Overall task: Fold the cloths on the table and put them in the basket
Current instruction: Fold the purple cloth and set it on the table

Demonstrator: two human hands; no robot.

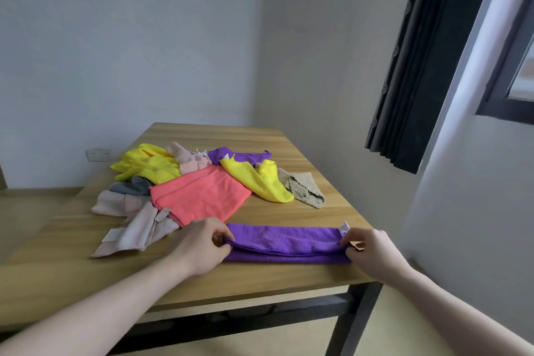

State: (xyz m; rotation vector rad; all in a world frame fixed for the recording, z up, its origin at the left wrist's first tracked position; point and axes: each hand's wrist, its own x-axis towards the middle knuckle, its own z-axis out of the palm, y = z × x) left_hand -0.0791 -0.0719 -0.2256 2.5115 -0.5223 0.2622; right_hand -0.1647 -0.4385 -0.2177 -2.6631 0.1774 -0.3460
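At the near edge of the desk, a purple cloth folded into a long strip, pinched at each end: left hand curled on the left end, right hand gripping the right end by the white tag. Beyond, a heap of unfolded cloths, with a coral cloth and a yellow cloth on top. No basket in view. Likely risk: layers slipping askew on the next fold if one pinch loosens, or the strip sliding off the near edge.
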